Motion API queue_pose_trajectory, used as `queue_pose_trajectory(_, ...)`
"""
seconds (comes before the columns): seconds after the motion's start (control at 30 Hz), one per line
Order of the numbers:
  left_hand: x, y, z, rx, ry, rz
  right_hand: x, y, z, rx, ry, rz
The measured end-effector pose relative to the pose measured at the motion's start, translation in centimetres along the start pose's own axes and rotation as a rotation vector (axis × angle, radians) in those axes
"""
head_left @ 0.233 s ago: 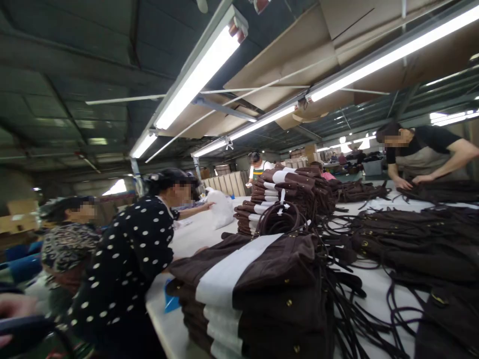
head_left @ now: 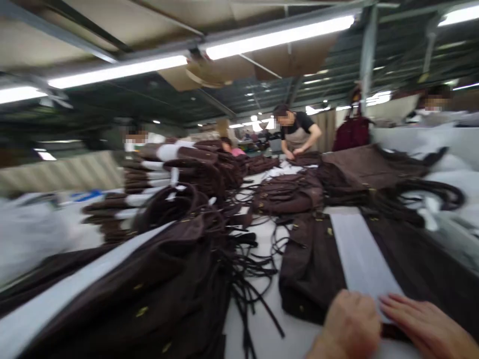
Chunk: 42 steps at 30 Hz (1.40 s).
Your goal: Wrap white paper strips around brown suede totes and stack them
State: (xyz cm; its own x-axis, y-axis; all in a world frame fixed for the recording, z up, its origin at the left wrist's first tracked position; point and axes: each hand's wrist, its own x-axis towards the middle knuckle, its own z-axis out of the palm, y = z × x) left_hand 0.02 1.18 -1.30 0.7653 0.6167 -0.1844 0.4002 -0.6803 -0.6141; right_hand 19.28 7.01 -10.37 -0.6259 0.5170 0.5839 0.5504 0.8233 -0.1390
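Note:
My left hand [head_left: 350, 321] is at the lower right with its fingers curled closed on the near end of a white strip [head_left: 361, 249]. The strip lies across a dark brown bag [head_left: 310, 264] with small brass-coloured fittings. Beside it, my right hand [head_left: 430, 321] rests on the strip and the bag's near edge, palm down and fingers stretched out. Both hands are slightly blurred, and the left fingertips are hidden.
Stacked brown bags with white bands [head_left: 179, 299] fill the left, with another pile [head_left: 213, 169] behind. Dark straps [head_left: 250, 284] tangle across the white table [head_left: 262, 316]. A clear plastic bundle [head_left: 33, 239] sits far left. Across the table, a person [head_left: 299, 132] bends over bags.
The view has swung to the right. Both my hands and the banded bag under them now show at the lower right, and the polka-dotted person has left the view.

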Motion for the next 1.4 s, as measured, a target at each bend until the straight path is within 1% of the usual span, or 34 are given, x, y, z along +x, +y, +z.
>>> queue_pose_trajectory(0.03, 1.0, 0.1, 1.5, -0.070, 0.093, -0.045, -1.3, 0.3, -1.0, -0.046, -0.040, 0.028)
queue_pose_trajectory(0.07, 1.8, 0.2, 2.8, -0.236, 0.245, -0.199, -2.0, 0.4, -1.6, -0.082, -0.080, 0.034)
queue_pose_trajectory(0.1, 2.4, 0.3, 3.9, -0.347, 0.373, -0.272, -2.2, 0.4, -2.0, -0.109, -0.105, 0.051)
queue_pose_trajectory(0.13, 2.7, 0.4, 4.8, -0.417, 0.456, -0.312, -2.0, 0.3, -2.1, -0.123, -0.111, 0.059)
queue_pose_trajectory(0.17, 2.8, 0.5, 5.3, -0.474, 0.512, -0.344, -1.6, 0.1, -2.2, -0.131, -0.114, 0.063)
queue_pose_trajectory(0.2, 2.6, 0.5, 5.5, -0.498, 0.536, -0.346, -1.1, -0.1, -2.3, -0.132, -0.112, 0.063)
queue_pose_trajectory(0.23, 2.3, 0.4, 5.5, -0.512, 0.533, -0.340, -0.7, -0.3, -2.4, -0.130, -0.117, 0.056)
queue_pose_trajectory(0.3, 1.5, 0.2, 4.9, -0.528, 0.489, -0.317, -0.4, -0.5, -3.0, -0.121, -0.159, 0.035)
queue_pose_trajectory(0.4, 0.8, -0.4, 3.8, -0.531, 0.425, -0.239, -0.9, -0.2, -4.6, -0.074, -0.286, -0.015)
queue_pose_trajectory(0.47, 0.7, -0.7, 3.5, -0.536, 0.420, -0.201, -1.1, 0.3, -6.3, -0.003, -0.380, -0.056)
queue_pose_trajectory(0.6, 0.5, -0.7, 3.9, -0.572, 0.436, -0.210, -0.4, 0.9, -9.6, 0.155, -0.530, -0.143)
queue_pose_trajectory(0.67, 0.5, -0.5, 4.2, -0.602, 0.440, -0.219, 0.2, 1.0, -10.7, 0.183, -0.589, -0.177)
queue_pose_trajectory(0.77, 0.4, -0.7, 4.4, -0.626, 0.432, -0.220, 0.7, 0.9, -11.4, 0.190, -0.671, -0.210)
queue_pose_trajectory(0.83, 0.3, -1.0, 4.1, -0.632, 0.408, -0.199, 0.8, 0.8, -11.5, 0.210, -0.698, -0.218)
queue_pose_trajectory(0.97, -0.5, -2.0, 3.0, -0.682, 0.324, -0.103, 0.7, 0.8, -11.5, 0.224, -0.705, -0.210)
queue_pose_trajectory(1.1, -2.3, -2.5, 2.0, -0.745, 0.258, -0.066, 0.6, 1.1, -11.0, 0.193, -0.678, -0.219)
queue_pose_trajectory(1.23, -3.6, -2.0, 1.7, -0.755, 0.240, -0.058, 0.3, 1.3, -9.8, 0.134, -0.540, -0.240)
queue_pose_trajectory(1.4, -3.5, -1.3, 1.3, -0.693, 0.209, -0.109, -0.6, 1.2, -8.1, 0.031, -0.387, -0.246)
